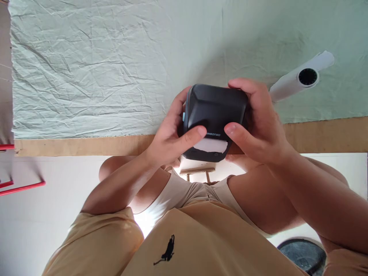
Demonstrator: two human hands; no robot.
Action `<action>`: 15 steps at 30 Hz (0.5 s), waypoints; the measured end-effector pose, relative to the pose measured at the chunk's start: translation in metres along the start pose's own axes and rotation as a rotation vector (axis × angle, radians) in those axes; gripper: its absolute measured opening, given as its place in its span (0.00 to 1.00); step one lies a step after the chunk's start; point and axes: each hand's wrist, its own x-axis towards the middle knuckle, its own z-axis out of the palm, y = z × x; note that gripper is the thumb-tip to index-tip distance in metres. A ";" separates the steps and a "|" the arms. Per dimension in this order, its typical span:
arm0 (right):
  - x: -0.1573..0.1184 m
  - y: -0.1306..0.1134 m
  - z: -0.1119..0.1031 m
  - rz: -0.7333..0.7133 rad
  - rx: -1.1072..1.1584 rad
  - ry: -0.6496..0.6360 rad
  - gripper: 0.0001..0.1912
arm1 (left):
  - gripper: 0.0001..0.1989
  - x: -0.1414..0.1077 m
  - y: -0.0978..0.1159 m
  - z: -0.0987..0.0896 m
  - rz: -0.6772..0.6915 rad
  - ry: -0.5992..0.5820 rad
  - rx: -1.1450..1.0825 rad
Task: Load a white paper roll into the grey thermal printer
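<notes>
**Left hand (169, 138) and right hand (266, 128) clamp a black label printer (218, 107) over the near edge of the bench (330, 134)**

Nearest are the person's tan shirt (201, 237), with a dark mark on its front, and pale shorts (198, 191). A dark round object (301, 255) sits low on the right. The printer is held between the two hands, its grip closed at both sides: each thumb presses on the printer's upper face, the left one beside the white label paper (211, 145) showing at its near end. Beyond the bench's bare wooden near edge spreads a wrinkled pale green cloth (86, 76). On it, toward the right edge, lies a white roll (290, 85) with a dark round end, near the right hand.
</notes>
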 end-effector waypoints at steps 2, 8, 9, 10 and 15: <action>0.001 0.002 -0.005 0.025 -0.015 -0.056 0.35 | 0.52 -0.002 0.000 0.002 0.030 0.028 0.010; 0.005 0.015 -0.021 0.016 -0.097 -0.117 0.37 | 0.44 -0.004 0.000 0.002 0.031 0.031 0.019; 0.005 0.017 -0.022 0.019 -0.103 -0.110 0.37 | 0.43 -0.005 0.000 0.002 0.033 0.032 0.017; 0.005 0.018 -0.021 0.022 -0.100 -0.108 0.37 | 0.42 -0.005 0.001 0.002 0.032 0.029 0.011; 0.003 0.017 -0.017 0.028 -0.018 -0.179 0.40 | 0.44 -0.005 0.005 0.003 -0.003 0.033 0.015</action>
